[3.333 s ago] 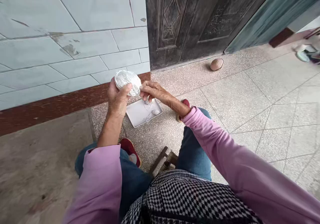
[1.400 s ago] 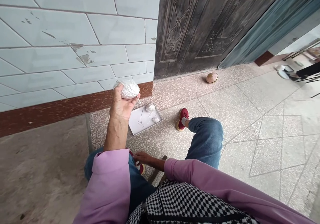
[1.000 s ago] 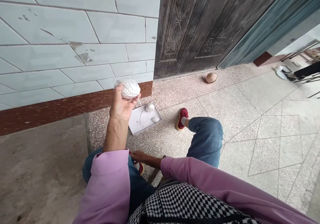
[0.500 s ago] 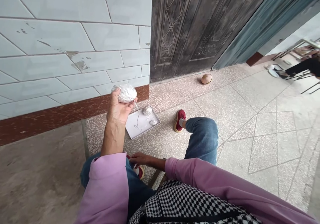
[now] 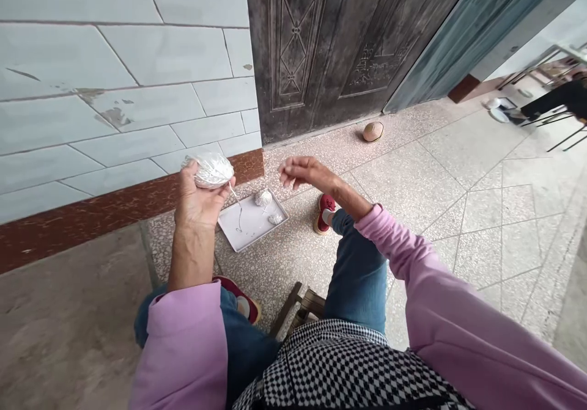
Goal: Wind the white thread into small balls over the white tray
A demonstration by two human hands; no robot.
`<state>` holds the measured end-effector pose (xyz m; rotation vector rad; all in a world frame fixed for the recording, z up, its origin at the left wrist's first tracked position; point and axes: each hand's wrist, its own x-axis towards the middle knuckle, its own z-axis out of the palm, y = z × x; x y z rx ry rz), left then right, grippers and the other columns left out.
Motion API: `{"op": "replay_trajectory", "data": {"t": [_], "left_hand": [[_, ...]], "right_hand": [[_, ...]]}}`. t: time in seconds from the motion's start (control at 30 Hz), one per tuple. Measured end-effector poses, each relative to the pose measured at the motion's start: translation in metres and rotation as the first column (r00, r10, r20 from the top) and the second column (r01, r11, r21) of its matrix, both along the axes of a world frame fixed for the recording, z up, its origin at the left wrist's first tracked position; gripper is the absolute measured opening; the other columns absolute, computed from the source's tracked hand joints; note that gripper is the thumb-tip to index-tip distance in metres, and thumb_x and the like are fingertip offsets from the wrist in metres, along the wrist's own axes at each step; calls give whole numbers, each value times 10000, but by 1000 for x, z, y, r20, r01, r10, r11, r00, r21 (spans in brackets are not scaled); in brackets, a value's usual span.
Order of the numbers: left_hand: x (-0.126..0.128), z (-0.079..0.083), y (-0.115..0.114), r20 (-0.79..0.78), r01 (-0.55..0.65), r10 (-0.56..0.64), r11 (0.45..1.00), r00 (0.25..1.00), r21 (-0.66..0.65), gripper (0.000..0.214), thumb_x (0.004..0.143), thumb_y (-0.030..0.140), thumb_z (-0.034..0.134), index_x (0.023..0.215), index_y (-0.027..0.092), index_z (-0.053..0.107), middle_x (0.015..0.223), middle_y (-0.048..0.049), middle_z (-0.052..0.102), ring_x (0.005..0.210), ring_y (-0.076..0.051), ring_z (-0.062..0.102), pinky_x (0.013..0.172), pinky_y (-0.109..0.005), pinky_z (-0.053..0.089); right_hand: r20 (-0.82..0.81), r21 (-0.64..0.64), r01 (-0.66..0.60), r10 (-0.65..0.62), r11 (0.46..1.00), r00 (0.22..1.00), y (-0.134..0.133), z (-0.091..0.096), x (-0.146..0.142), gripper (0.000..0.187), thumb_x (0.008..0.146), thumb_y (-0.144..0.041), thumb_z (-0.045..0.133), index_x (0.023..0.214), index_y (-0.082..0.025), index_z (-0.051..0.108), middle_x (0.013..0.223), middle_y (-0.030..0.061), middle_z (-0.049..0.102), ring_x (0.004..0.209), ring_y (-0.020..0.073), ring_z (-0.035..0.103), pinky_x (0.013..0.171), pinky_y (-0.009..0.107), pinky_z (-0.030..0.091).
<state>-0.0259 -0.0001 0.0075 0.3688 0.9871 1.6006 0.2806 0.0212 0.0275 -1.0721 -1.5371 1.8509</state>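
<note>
A ball of white yarn [image 5: 213, 170] is gripped in my left hand [image 5: 198, 199], the thumb on its near left side and fingers beneath it. From its lower right a loose strand hangs toward the shallow tray [image 5: 243, 240] on the floor. In that tray lie a smaller yarn ball [image 5: 263, 198], a still smaller clump of yarn [image 5: 276, 219] and some loose ends. My right hand [image 5: 302, 170] is raised in the air to the right of the tray, its fingers loosely bent and partly apart, with nothing visible in them.
A tiled wall [image 5: 151, 55] and a dark carved door [image 5: 316, 43] stand ahead. A rounded tan object [image 5: 373, 131] sits by the door. Under me is a wooden stool [image 5: 293, 309]. Another person's leg [image 5: 553, 99] shows at the far right.
My right hand has risen from beside my left shoe to above the floor right of the tray. My left hand still holds the yarn ball. The view has shifted slightly.
</note>
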Motion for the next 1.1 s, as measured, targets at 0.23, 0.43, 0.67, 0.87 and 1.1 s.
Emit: {"op": "replay_trajectory", "data": {"t": [0.23,0.43,0.67,0.87,1.1], "left_hand": [[17,-2,2,-43,4,-8,996,999,-87,418,929,557,993,1239,331,824,1675,-169,831,1610,-451,761,971,-434,795],[23,-3,6,-61,26,-29,999,998,-47,424,945,579,987,1245,328,826,1529,-162,884,1467,-404,826,965,-413,786],[21,-3,9,9,13,-13,997,1000,-70,447,957,556,967,1292,296,823,1556,-168,857,1413,-400,821,891,-362,764],[6,-11,13,12,24,-24,999,1000,-28,572,853,582,1060,1301,314,824,1641,-166,824,1572,-467,743,975,-426,774],[10,-16,14,11,54,-54,996,998,-65,629,787,586,1099,1297,315,850,1631,-163,833,1507,-451,764,937,-430,770]], "right_hand": [[-25,-155,382,-390,911,920,53,5,-37,251,1296,-46,671,1092,-162,761,912,11,846,733,109,784,645,154,565],[-178,-154,56,-84,986,980,39,-17,-70,228,1254,-67,795,1478,-109,812,1381,104,956,1123,122,906,870,127,650],[-85,-155,76,-90,985,992,35,-29,-83,346,1103,-2,942,1386,-169,834,1465,118,936,1123,178,897,809,184,739],[-36,-185,307,-319,933,947,43,-2,-59,139,1231,-8,770,1275,-132,814,1371,152,939,1026,172,887,699,203,652],[-60,-179,339,-354,924,933,48,10,-50,166,1240,11,727,1274,-112,834,1321,146,933,954,167,891,728,258,651]]}}
